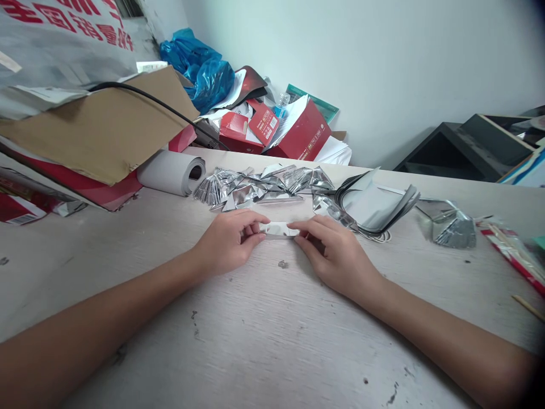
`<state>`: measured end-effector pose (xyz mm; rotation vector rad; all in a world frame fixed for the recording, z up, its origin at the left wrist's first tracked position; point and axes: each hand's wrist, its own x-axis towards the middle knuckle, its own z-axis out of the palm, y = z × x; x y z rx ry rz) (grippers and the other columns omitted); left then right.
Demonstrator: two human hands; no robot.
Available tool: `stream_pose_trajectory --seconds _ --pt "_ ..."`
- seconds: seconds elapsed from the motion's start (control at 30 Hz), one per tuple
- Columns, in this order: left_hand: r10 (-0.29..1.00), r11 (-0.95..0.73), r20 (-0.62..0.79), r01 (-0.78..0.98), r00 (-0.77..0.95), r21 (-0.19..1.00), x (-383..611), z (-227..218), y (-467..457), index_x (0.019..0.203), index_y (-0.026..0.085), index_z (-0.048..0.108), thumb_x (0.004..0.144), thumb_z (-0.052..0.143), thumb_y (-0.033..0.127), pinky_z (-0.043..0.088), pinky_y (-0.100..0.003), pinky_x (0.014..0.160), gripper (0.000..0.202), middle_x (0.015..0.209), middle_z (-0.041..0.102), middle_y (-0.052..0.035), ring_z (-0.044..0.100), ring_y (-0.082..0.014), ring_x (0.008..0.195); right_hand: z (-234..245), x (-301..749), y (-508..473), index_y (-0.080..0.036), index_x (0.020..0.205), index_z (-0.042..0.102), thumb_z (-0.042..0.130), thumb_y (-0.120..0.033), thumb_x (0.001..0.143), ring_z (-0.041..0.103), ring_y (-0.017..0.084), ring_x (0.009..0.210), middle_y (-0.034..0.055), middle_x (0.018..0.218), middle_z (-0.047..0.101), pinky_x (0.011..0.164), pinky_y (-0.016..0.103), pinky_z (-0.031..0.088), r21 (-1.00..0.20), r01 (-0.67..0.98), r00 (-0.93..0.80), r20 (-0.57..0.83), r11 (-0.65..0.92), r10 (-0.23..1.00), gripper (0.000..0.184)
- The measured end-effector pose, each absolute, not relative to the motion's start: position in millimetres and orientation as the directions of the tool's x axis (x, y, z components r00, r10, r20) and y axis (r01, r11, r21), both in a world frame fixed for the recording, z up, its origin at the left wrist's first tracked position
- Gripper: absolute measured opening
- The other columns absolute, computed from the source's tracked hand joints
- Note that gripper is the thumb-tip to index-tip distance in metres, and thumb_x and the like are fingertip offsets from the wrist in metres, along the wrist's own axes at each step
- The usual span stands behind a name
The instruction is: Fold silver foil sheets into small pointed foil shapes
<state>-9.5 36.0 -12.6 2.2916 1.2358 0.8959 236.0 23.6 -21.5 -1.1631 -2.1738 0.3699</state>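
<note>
Between my two hands is a narrow strip of silver foil paper (279, 229), held level just above or on the tabletop. My left hand (232, 238) pinches its left end between thumb and fingers. The right end sits in the pinch of my right hand (330, 247). Beyond them lie crumpled and pleated silver foil pieces (251, 190) in a row. A curled stack of silver-grey sheets (374, 201) rests behind my right hand. Farther right is a pleated foil fan (453, 227).
Cardboard (102, 125) and boxes pile up at the left, beside a white paper roll (170, 172). Red boxes (300, 133) and a blue plastic bag (200, 68) stand by the wall. At right are a red-edged packet (511, 250), a wooden stick (528, 307) and dark trays (460, 150).
</note>
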Motion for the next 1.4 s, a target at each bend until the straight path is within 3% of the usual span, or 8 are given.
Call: stream_pose_trajectory --seconds 0.33,0.5,0.87,1.03,1.13,1.2,1.3,1.4 --pt "0.930 -0.355 0.175 0.673 0.322 0.648 -8.3 -5.9 36.8 0.095 0.019 0.075 0.083 0.078 0.026 0.039 -0.019 0.053 0.015 0.066 0.063 0.0060 0.046 -0.0053 0.053 -18.0 234.1 25.8 -0.026 0.114 0.071 0.059 -0.036 0.098 0.058 0.014 0.087 0.0021 0.090 0.070 0.084 0.032 0.041 -0.627 0.704 -0.296 0.167 0.333 0.940 0.023" --pt "0.971 -0.196 0.031 0.711 0.238 0.675 -5.1 1.7 33.4 0.087 0.019 0.073 0.081 0.079 0.032 0.039 -0.021 0.053 0.016 0.067 0.067 0.0049 0.052 -0.0079 0.055 -14.7 232.6 23.7 -0.025 0.105 0.070 0.060 -0.035 0.097 0.057 0.013 0.083 -0.0004 0.086 0.070 0.085 0.032 0.035 -0.628 0.732 -0.270 0.087 0.264 0.959 0.016" --pt "0.963 -0.212 -0.047 0.854 0.266 0.475 -8.4 15.5 24.2 0.077 0.022 0.069 0.079 0.080 0.036 0.032 -0.025 0.046 0.018 0.068 0.070 0.0044 0.060 -0.0137 0.057 -7.6 225.8 11.5 -0.019 0.091 0.065 0.061 -0.028 0.093 0.057 0.011 0.078 -0.0008 0.078 0.068 0.081 0.031 0.032 -0.615 0.726 -0.342 0.067 0.309 0.937 0.009" --pt "0.961 -0.220 -0.049 0.856 0.273 0.469 -6.3 18.5 23.3 0.073 0.021 0.065 0.081 0.078 0.035 0.026 -0.024 0.044 0.021 0.057 0.061 0.0057 0.051 -0.0111 0.048 -9.8 225.6 12.6 -0.021 0.091 0.068 0.060 -0.028 0.095 0.057 0.014 0.088 0.0014 0.084 0.067 0.083 0.033 0.035 -0.585 0.741 -0.356 0.071 0.328 0.932 0.011" --pt "0.955 -0.244 -0.035 0.845 0.296 0.476 -6.1 15.7 22.1 0.078 0.021 0.066 0.082 0.078 0.029 0.029 -0.023 0.047 0.014 0.056 0.055 0.0064 0.049 -0.0105 0.050 -14.8 227.1 13.5 -0.021 0.092 0.071 0.054 -0.024 0.098 0.057 0.014 0.094 0.0038 0.092 0.067 0.086 0.033 0.041 -0.598 0.687 -0.420 0.135 0.412 0.897 0.018" --pt "0.926 -0.353 0.055 0.802 0.375 0.482 -6.0 11.1 19.4 0.083 0.022 0.070 0.085 0.074 0.020 0.035 -0.023 0.053 0.005 0.066 0.058 0.0048 0.051 -0.0098 0.057 -19.2 229.0 13.6 -0.020 0.096 0.072 0.049 -0.019 0.100 0.055 0.013 0.094 0.0056 0.097 0.067 0.085 0.030 0.046 -0.567 0.627 -0.502 0.231 0.534 0.834 0.023" --pt "0.785 -0.619 0.294 0.711 0.545 0.333 -2.7 3.4 9.8 0.088 0.021 0.073 0.088 0.055 0.002 0.042 -0.024 0.060 0.026 0.086 0.061 -0.0003 0.055 -0.0106 0.069 -24.0 232.5 13.1 -0.020 0.112 0.070 0.050 -0.010 0.097 0.052 0.013 0.094 0.0071 0.103 0.066 0.081 0.027 0.048 -0.384 0.539 -0.642 0.389 0.750 0.661 0.027" --pt "0.602 -0.733 0.406 0.677 0.687 -0.059 5.8 -1.1 -7.1 0.070 0.014 0.062 0.091 0.050 0.000 0.042 -0.027 0.056 0.028 0.075 0.056 -0.0031 0.052 -0.0145 0.068 -22.0 234.7 11.9 -0.017 0.113 0.068 0.050 -0.011 0.098 0.052 0.013 0.093 0.0068 0.103 0.067 0.083 0.027 0.050 -0.217 0.478 -0.732 0.438 0.851 0.522 0.025"
